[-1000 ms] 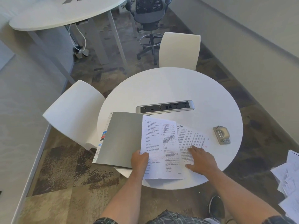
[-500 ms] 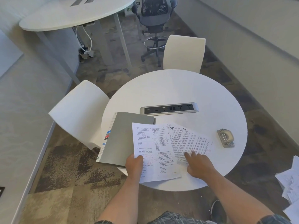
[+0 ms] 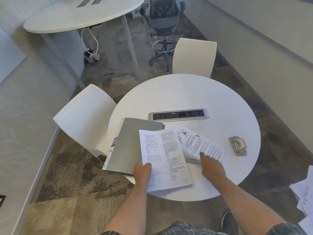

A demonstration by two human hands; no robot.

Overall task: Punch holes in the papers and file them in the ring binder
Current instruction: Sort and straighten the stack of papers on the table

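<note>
Seen from above, looking down over two bare forearms. Nearest, left hand (image 3: 142, 173) pinching the lower left corner of a printed sheet (image 3: 165, 160), thumb on top, sheet overhanging the near edge of the round white table (image 3: 194, 92). Right hand (image 3: 213, 168) just beside it, index finger extended and pressing on a stack of papers (image 3: 200, 145) marked with a large letter A, near edge of that stack curling up; other fingers loosely bent, gripping nothing visible. Under the held sheet, to the left, a closed grey ring binder (image 3: 130, 145), partly off the table edge. Right of the papers, well apart, a hole punch (image 3: 237, 145). Further back, a power strip (image 3: 179, 115) set in the tabletop. Beyond, two white chairs (image 3: 84, 116) and a black office chair (image 3: 163, 22).
</note>
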